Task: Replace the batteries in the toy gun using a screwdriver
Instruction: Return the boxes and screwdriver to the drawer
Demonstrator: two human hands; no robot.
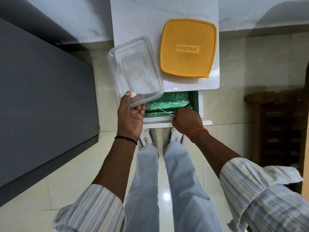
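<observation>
My left hand (130,113) holds a clear plastic box (133,71) by its near edge, thumb on top and fingers underneath, over the left side of a white cabinet top (133,19). My right hand (185,120) grips a thin metal shaft, seemingly a screwdriver (166,112), whose tip points left over an open drawer (199,104). The handle is hidden in my fist. No toy gun or batteries are in view.
A yellow lid (187,48) lies on the cabinet top at the right. The drawer is lined with shiny green foil (168,102). A dark grey surface (41,97) runs along the left. A dark wooden shelf (282,124) stands at the right. My legs and white shoes are below.
</observation>
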